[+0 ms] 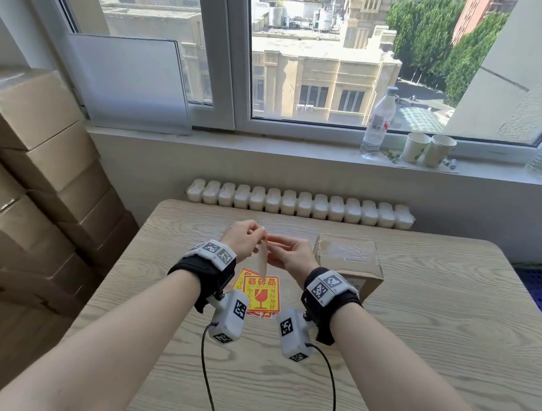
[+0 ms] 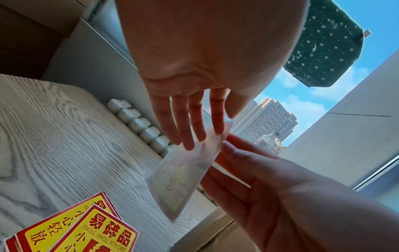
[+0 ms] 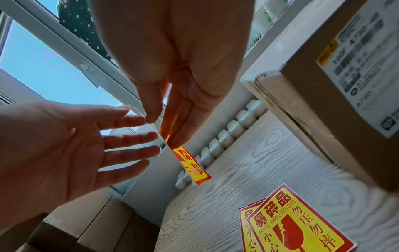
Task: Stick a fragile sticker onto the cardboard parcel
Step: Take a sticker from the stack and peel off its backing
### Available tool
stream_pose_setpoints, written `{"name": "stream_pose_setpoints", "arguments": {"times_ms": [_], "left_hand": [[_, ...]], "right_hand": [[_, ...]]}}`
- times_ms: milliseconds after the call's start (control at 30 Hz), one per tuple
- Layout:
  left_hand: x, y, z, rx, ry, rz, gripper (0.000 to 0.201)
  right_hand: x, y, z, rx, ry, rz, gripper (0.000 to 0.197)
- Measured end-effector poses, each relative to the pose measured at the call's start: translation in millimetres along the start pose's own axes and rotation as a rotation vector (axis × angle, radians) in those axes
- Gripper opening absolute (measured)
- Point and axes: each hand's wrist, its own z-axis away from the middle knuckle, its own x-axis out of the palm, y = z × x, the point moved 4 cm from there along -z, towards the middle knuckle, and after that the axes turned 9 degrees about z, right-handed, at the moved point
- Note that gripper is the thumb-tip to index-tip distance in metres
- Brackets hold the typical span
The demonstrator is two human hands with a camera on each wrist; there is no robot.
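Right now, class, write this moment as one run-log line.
stage: peeling backing | left hand: pinches sticker top | right hand: pinches same sticker | parcel: on table, no fragile sticker visible | spare stickers: on table

Head view downward over table (image 1: pixel 413 318), wrist views upward, sharing sticker (image 2: pixel 183 177)

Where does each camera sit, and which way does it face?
Head: worn on the head, faces forward and down at the table and parcel; both forearms, left hand, right hand.
Left wrist: below the left hand, faces along its fingers toward the window; right hand enters.
Right wrist: below the right hand, faces likewise; left hand enters.
Shared: the held sticker, spare stickers.
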Motion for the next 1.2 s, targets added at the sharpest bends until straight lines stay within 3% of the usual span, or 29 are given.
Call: {"name": "stream_pose_setpoints", "arguments": {"times_ms": [600, 767, 900, 1067, 1200], "left_hand": [[4.8, 2.4, -5.8, 0.042, -0.012, -0.058, 0.020], [5.5, 7.0, -2.5, 0.064, -0.062, -0.063, 0.010], [2.9, 6.6, 0.0, 0.070, -0.066, -0.064, 0.011], [-1.7, 1.1, 0.2, 0.039, -0.002, -0.021, 0.024], [-3.9, -2.7, 2.1, 0.025, 0.008, -0.021, 0.020]], "right_hand": [[-2.8, -6.0, 3.8, 0.026, 0.020, -0.004, 0.031], [-2.6, -9.5, 3.0, 0.039, 0.027, -0.027, 0.029], [-3.4, -13.0, 2.3, 0.041, 0.063, -0.057, 0.011], [0.2, -14.7, 1.9, 0.037, 0.107, -0.025, 0.017], [6.0, -15.5, 2.3, 0.025, 0.117, -0.047, 0.015]]}}
